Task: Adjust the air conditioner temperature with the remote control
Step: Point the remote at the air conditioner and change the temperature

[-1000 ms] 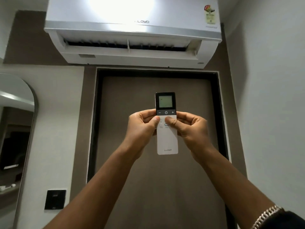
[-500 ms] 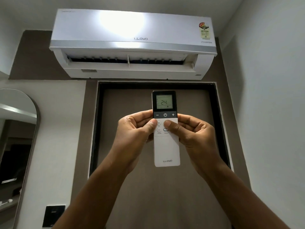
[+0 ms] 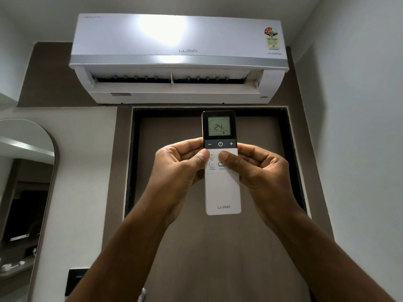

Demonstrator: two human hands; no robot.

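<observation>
Both hands up, remote (image 3: 222, 188) held upright between them, below the AC unit (image 3: 178, 59). My left hand (image 3: 178, 171) clamps its left edge, thumb tip on the white face by the fan btn. My right hand (image 3: 261, 171) clamps the right edge, thumb pressed on the btn just under the power symbol. Display above my thumbs reads 24. AC louvre open. Door (image 3: 218, 247) behind the grip.

open air around the remote control (image 3: 222, 188); air conditioner (image 3: 178, 57) overhead, door (image 3: 218, 247) behind.
</observation>
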